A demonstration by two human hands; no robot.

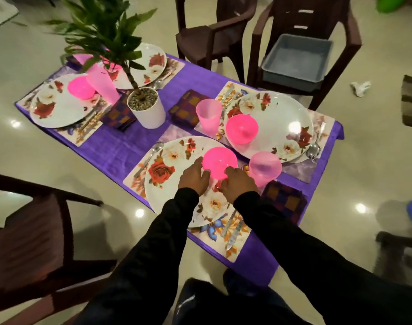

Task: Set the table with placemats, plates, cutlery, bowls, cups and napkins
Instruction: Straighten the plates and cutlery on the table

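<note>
Holding the pink bowl (219, 162) between my left hand (194, 175) and my right hand (239, 184), fingers curled on its sides, I am placing it on the near plate (169, 174). I am thinking the next move is releasing it gently, centred, without pushing the cup (264, 168) just beside.
</note>
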